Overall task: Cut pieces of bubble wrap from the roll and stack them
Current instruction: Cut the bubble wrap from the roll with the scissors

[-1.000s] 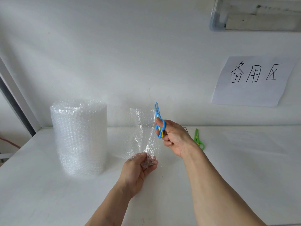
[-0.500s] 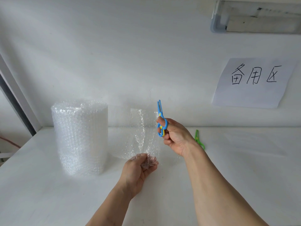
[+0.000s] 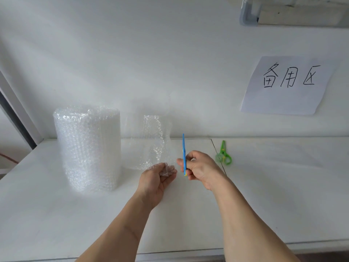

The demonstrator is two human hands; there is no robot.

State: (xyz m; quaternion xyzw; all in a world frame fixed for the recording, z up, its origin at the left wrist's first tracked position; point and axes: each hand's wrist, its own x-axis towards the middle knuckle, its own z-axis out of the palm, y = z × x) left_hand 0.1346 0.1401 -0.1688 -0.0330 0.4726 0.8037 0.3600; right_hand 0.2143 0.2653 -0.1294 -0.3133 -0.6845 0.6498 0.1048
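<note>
With the bubble wrap roll (image 3: 87, 148) upright on the left, we'd keep our left hand (image 3: 156, 176) pinching the loose sheet (image 3: 153, 140) taut by its bottom corner while our right hand (image 3: 198, 167) grips the blue scissors (image 3: 184, 154), blades together, ready to cut straight

White wall (image 3: 132, 53) with handwritten paper sign (image 3: 287, 86) behind white table (image 3: 56, 224).

Hands grip bubble wrap sheet (image 3: 153, 144) and blue scissors (image 3: 184, 154).
</note>
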